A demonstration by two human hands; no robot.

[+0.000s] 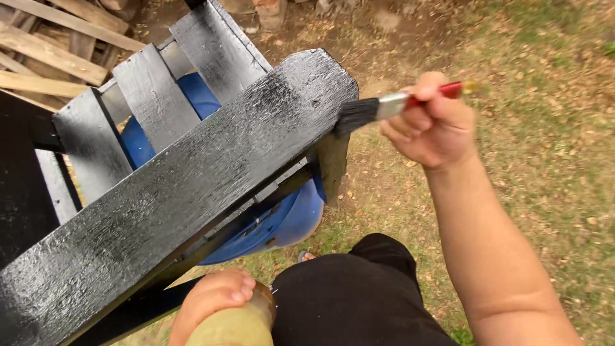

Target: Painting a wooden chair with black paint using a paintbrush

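Closest to the lens, left hand (214, 296) wrapped around top of rounded olive-green container (236, 325), thumb laid over rim, just under near low edge of wet black-painted wooden plank (186, 186). Beside it, bent knee in black trousers (359, 295) with bare toes (306, 257) peeking out onto grass. Higher and right, right hand (430, 125) closed firmly around red handle of flat paintbrush (397, 102) with silver ferrule and black bristles. Bristles pressed against far end of plank, at its right-hand corner, touching wet edge. Plank slanted from lower left up to upper right, glossy with fresh paint. Behind plank, more black-painted wooden slats (154, 96) set side by side with gaps between. Blue plastic barrel (282, 221) visible through gaps and below plank. Unpainted pale timber boards (51, 51) stacked at upper left. Patchy dry grass ground (544, 147) scattered with brown leaves on right.
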